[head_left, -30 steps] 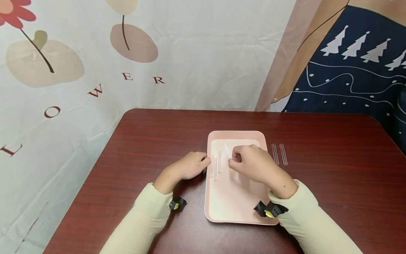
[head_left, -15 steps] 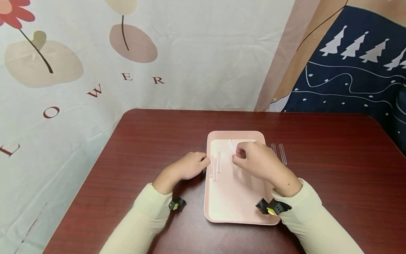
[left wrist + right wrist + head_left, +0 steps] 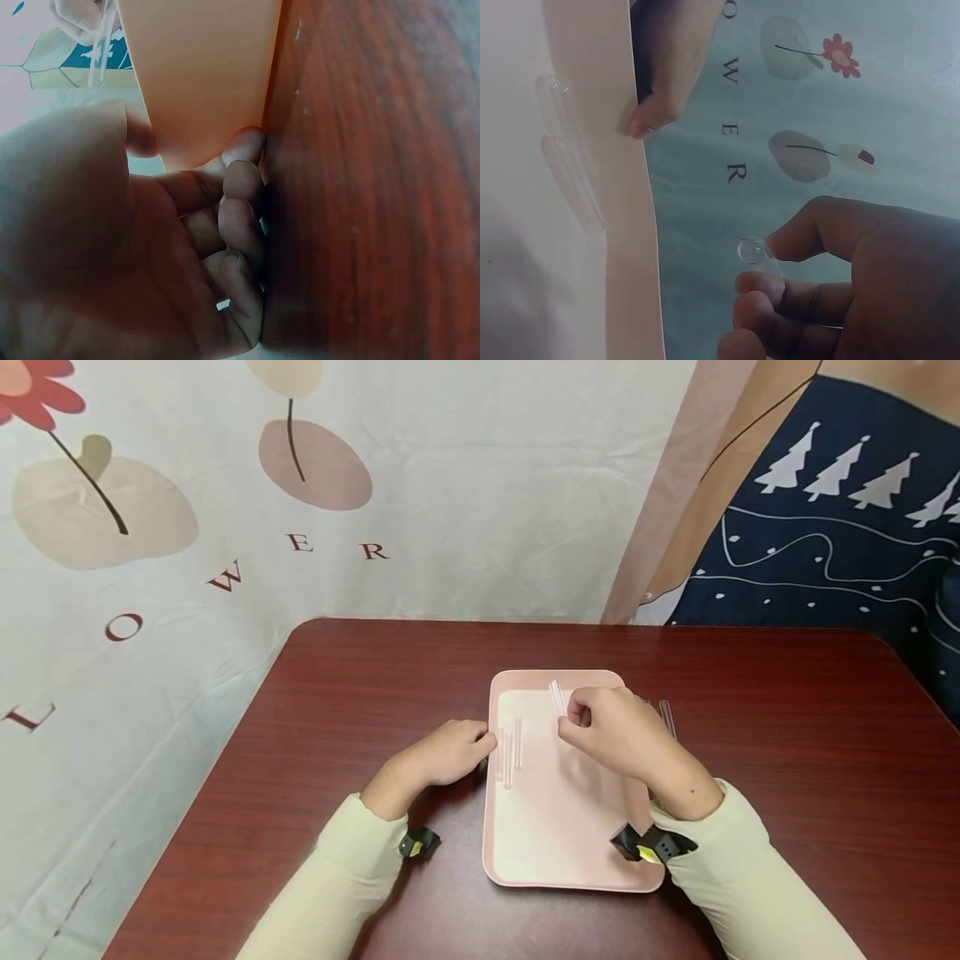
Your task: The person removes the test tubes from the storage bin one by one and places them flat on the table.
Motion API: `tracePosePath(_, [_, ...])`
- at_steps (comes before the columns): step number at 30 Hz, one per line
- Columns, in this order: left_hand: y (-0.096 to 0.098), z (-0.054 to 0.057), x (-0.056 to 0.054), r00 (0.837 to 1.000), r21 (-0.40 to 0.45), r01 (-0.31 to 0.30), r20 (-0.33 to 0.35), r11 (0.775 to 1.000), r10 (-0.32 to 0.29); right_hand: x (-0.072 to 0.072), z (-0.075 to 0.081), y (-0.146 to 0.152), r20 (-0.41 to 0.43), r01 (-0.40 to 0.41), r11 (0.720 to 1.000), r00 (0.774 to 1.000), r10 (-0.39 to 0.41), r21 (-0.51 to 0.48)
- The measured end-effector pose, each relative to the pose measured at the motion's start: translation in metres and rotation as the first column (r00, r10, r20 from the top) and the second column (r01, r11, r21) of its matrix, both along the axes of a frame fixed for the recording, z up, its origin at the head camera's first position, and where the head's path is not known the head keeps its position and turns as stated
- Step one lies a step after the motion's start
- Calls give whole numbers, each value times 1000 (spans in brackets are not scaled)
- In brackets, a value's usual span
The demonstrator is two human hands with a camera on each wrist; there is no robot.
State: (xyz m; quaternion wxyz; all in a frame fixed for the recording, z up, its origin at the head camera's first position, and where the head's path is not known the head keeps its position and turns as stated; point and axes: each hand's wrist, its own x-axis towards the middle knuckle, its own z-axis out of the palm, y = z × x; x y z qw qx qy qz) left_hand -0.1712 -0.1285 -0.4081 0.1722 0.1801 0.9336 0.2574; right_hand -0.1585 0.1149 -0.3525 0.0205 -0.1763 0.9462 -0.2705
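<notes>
My right hand pinches a clear test tube between thumb and fingers, raised over the upper part of the pink tray. In the right wrist view its round end points toward the camera, beside the thumb and index fingertips. Several more clear tubes lie side by side along the tray's left side. At the tray's left edge, my left hand grips the rim, thumb on the inner side and curled fingers against the outer wall.
Right of the tray, clear tubes lie on the dark red wooden table, partly hidden behind my right hand. A printed cloth hangs behind the table, with a navy tree-patterned cloth at the right.
My right hand has moved right and slightly away across the tray, carrying the test tube from near the tubes there. My left hand has stayed at the tray's edge.
</notes>
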Motion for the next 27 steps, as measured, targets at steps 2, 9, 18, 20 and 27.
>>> tracePosePath(2, [0,0,0,1000,3,-2,3,1000,2,0,0,1,-1,1,1000,1000,-1,-2])
tracePosePath(9, [-1,-2,-1,1000,-2,4,2,1000,-4,0,1,10,10,22,1000,1000,-22,9])
tracePosePath(18, [-2,-1,-1,1000,-2,0,-1,1000,0,-1,6,28,-12,54,999,998,-54,2])
tracePosePath(20, [-1,-2,-1,1000,-1,3,1,1000,-3,0,8,33,-13,61,998,998,-61,0])
tracePosePath(27, [0,-2,-2,1000,2,17,-9,1000,-17,1,8,47,-36,93,996,995,-93,5])
